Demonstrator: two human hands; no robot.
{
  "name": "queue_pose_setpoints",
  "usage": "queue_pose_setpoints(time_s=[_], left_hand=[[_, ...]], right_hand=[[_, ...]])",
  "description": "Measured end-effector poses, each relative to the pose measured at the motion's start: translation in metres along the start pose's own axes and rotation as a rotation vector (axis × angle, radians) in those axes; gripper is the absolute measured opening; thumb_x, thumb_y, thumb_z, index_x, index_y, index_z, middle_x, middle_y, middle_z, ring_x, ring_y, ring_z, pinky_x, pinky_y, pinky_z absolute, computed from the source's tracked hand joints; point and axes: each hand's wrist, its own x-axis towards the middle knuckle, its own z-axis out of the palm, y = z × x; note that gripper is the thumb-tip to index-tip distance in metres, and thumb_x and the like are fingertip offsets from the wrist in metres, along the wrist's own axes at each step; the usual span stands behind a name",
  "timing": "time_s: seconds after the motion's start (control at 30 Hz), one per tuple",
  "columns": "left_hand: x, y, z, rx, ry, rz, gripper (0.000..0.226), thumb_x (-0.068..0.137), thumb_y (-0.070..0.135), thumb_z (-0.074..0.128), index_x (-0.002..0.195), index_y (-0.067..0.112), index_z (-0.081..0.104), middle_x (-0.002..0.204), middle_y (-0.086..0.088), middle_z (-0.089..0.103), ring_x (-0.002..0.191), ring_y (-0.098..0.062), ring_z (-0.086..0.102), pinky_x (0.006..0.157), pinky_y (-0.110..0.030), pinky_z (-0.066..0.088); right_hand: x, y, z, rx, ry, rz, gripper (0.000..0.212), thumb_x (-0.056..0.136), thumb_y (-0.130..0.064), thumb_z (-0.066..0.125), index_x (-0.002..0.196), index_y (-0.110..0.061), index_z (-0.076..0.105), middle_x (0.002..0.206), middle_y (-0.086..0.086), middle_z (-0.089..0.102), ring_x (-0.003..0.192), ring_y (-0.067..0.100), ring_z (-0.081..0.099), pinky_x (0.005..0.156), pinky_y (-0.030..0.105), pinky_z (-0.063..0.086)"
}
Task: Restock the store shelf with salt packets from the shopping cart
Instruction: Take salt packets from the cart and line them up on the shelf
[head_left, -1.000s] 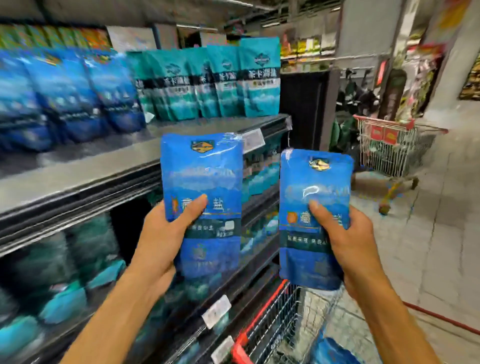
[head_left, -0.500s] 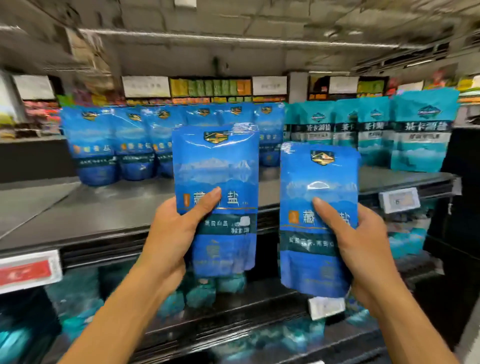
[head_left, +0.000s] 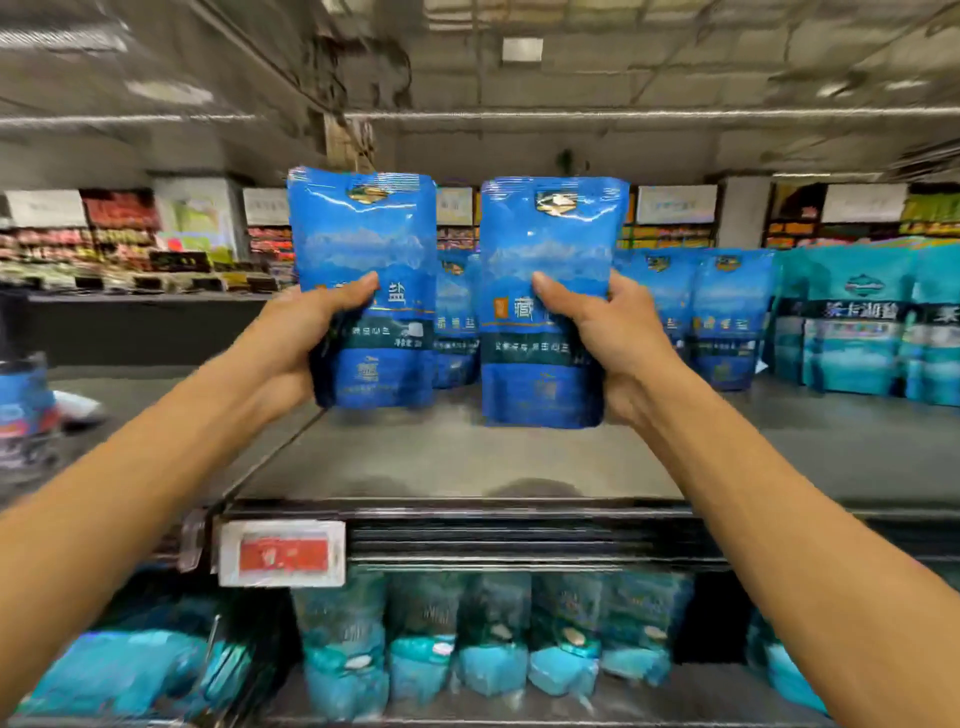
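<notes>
Both hands' grip (head_left: 291, 338) (head_left: 618, 338) around salt packets (head_left: 363, 244)

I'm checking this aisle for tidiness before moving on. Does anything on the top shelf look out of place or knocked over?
Mostly tidy: blue salt packets and teal packets stand upright in rows. At the far left edge one blue packet sits alone, apart from the row, with something white beside it; too blurred to identify.

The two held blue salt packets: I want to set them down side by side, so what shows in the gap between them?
In the head view, between the left packet and right packet, a blue packet standing further back on the shelf.
</notes>
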Motion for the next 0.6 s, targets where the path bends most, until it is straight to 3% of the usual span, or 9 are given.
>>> queue_pose_setpoints(time_s=[0.07, 0.2, 0.37, 0.5, 0.53, 0.6], left_hand=[[0.028, -0.001, -0.018, 0.015, 0.008, -0.013, 0.034, 0.092, 0.018, 0.063, 0.125, 0.012, 0.064, 0.101, -0.002, 0.076, 0.080, -0.015, 0.074, 0.059, -0.035, 0.060], [0.079, -0.019, -0.047, 0.051, -0.006, -0.092, 0.040, 0.094, 0.014, 0.060, 0.134, 0.010, 0.058, 0.130, -0.011, 0.064, 0.114, -0.028, 0.063, 0.079, -0.042, 0.059], [0.124, -0.049, -0.059, 0.054, -0.011, -0.106, 0.038, 0.092, 0.010, 0.063, 0.130, 0.006, 0.060, 0.126, -0.012, 0.066, 0.099, -0.023, 0.067, 0.070, -0.035, 0.061], [0.148, -0.072, -0.065, 0.065, -0.011, -0.079, 0.038, 0.093, 0.008, 0.062, 0.130, 0.002, 0.059, 0.128, -0.015, 0.064, 0.111, -0.026, 0.064, 0.088, -0.037, 0.053], [0.151, -0.075, -0.068, 0.100, -0.021, -0.068, 0.036, 0.092, 0.009, 0.064, 0.127, 0.001, 0.060, 0.127, -0.015, 0.065, 0.107, -0.024, 0.065, 0.087, -0.035, 0.053], [0.155, -0.077, -0.079, 0.311, -0.030, -0.043, 0.030, 0.084, 0.014, 0.074, 0.114, 0.010, 0.069, 0.114, -0.006, 0.073, 0.090, -0.012, 0.071, 0.076, -0.027, 0.058]], right_hand=[[0.029, 0.014, 0.019, 0.002, 0.004, 0.033, 0.024, 0.084, -0.010, 0.076, 0.107, -0.007, 0.070, 0.109, 0.012, 0.075, 0.091, 0.023, 0.073, 0.083, 0.039, 0.061], [0.078, 0.048, 0.050, -0.014, 0.019, 0.079, 0.023, 0.081, -0.005, 0.077, 0.103, -0.008, 0.068, 0.108, 0.016, 0.073, 0.086, 0.022, 0.068, 0.086, 0.041, 0.059], [0.127, 0.089, 0.074, -0.034, -0.006, 0.113, 0.020, 0.080, -0.004, 0.078, 0.096, -0.011, 0.069, 0.111, 0.020, 0.072, 0.081, 0.023, 0.068, 0.088, 0.046, 0.058], [0.144, 0.122, 0.079, -0.184, -0.045, 0.194, 0.021, 0.079, -0.013, 0.082, 0.096, -0.010, 0.070, 0.108, 0.016, 0.074, 0.101, 0.031, 0.070, 0.097, 0.059, 0.051], [0.144, 0.128, 0.076, -0.225, -0.059, 0.220, 0.027, 0.077, -0.015, 0.084, 0.098, -0.008, 0.068, 0.108, 0.013, 0.074, 0.102, 0.030, 0.070, 0.095, 0.056, 0.053], [0.144, 0.132, 0.069, -0.361, -0.115, 0.248, 0.038, 0.071, -0.020, 0.089, 0.098, -0.010, 0.065, 0.105, 0.006, 0.074, 0.089, 0.018, 0.070, 0.074, 0.036, 0.059]])
